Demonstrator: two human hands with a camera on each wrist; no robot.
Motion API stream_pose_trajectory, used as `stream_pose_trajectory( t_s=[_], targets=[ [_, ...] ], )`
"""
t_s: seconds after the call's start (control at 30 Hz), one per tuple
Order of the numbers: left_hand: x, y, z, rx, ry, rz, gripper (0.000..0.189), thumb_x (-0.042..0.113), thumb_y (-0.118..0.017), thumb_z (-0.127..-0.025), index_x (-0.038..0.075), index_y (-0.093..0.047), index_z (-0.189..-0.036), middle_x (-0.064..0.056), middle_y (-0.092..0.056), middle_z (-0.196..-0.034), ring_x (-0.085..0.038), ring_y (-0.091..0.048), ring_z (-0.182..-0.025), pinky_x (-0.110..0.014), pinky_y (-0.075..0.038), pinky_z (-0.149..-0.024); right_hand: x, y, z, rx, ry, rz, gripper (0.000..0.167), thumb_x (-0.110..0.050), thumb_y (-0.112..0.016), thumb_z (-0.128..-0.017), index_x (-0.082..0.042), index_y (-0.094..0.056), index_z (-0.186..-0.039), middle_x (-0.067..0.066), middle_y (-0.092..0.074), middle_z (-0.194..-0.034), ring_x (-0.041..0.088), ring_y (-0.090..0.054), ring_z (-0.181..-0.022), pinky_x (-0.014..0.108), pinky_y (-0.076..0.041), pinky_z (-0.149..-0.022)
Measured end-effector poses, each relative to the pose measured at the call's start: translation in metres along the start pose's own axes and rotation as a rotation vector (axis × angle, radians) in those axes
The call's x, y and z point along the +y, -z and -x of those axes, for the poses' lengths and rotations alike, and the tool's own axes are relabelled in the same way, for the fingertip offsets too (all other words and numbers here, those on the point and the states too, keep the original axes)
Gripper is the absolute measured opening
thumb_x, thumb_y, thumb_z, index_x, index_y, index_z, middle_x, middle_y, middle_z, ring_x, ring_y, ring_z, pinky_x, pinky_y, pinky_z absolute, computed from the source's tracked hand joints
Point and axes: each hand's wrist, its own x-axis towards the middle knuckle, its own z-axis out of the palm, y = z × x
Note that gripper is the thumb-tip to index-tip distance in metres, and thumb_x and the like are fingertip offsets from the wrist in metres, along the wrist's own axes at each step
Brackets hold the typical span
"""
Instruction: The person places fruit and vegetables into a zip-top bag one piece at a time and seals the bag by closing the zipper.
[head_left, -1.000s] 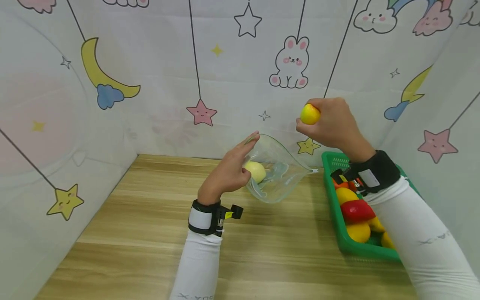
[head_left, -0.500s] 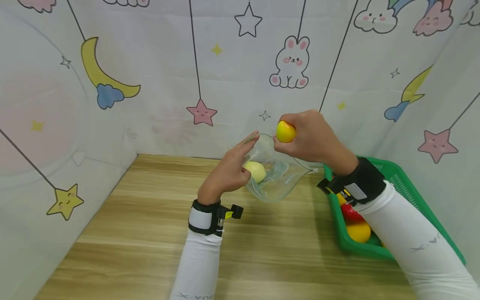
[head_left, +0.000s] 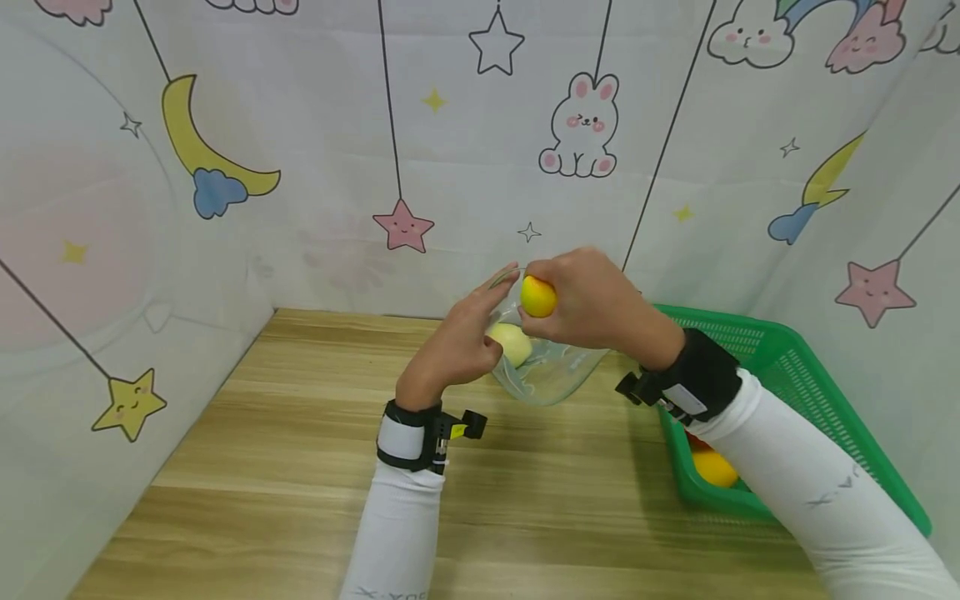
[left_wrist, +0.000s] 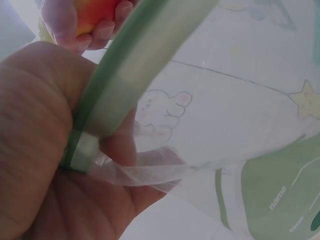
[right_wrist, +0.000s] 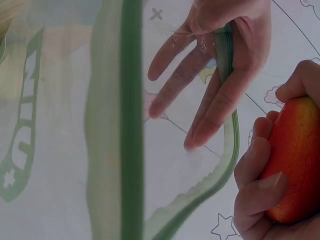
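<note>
My left hand [head_left: 450, 354] grips the rim of a clear zip bag [head_left: 551, 385] with a green zip strip [left_wrist: 95, 95]; the strip runs between thumb and fingers in the left wrist view. The bag's mouth is spread wide, and a pale yellow round fruit [head_left: 512, 343] shows through it. Curled round a mango [right_wrist: 295, 160], red with a yellow end, is my right hand [head_left: 600, 304]. In the head view it overlaps the bag's mouth, close beside the left fingertips. Part of the bag is hidden behind the right hand.
On the right of the wooden table [head_left: 300, 467] stands a green basket [head_left: 817, 408]. A yellow fruit [head_left: 712, 468] shows inside it, with a bit of red behind; the right forearm covers most of its contents. A patterned cloth [head_left: 315, 167] hangs behind the table.
My right hand has moved left and down with the mango, from above the basket's near side to the bag's mouth. The left hand and bag have stayed almost still.
</note>
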Motion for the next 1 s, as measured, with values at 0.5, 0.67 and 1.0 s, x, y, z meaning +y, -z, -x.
stream_pose_trajectory(
  t_s=[0.5, 0.67, 1.0],
  targets=[
    [0.0, 0.001, -0.001, -0.004, 0.002, -0.005, 0.087, -0.014, -0.05, -0.073, 0.005, -0.034, -0.157, -0.005, -0.024, -0.169, -0.023, -0.024, -0.156, -0.041, -0.043, -0.114, -0.007, -0.016, 0.004, -0.106, 0.012, 0.241, 0.024, -0.031, -0.077, -0.079, -0.011, -0.065, -0.085, 0.0, -0.058, -0.066, 0.017, -0.052, -0.057, 0.028, -0.045, -0.054],
    [0.0, 0.001, -0.001, -0.011, 0.004, -0.004, 0.088, -0.015, -0.049, -0.073, 0.003, -0.032, -0.157, -0.005, -0.023, -0.169, -0.023, -0.023, -0.156, -0.038, -0.045, -0.1, -0.011, -0.022, 0.009, -0.069, 0.093, 0.4, 0.033, -0.038, -0.08, -0.08, -0.009, -0.068, -0.091, 0.002, -0.065, -0.073, 0.018, -0.059, -0.057, 0.029, -0.052, -0.052],
    [0.002, -0.001, 0.0, -0.021, 0.005, -0.012, 0.089, -0.015, -0.052, -0.074, 0.005, -0.031, -0.158, -0.004, -0.022, -0.169, -0.021, -0.023, -0.156, -0.04, -0.043, -0.113, -0.015, -0.04, 0.018, -0.001, 0.164, 0.526, 0.035, -0.038, -0.084, -0.078, -0.01, -0.064, -0.083, 0.001, -0.061, -0.068, 0.018, -0.049, -0.049, 0.025, -0.038, -0.04]
  ],
)
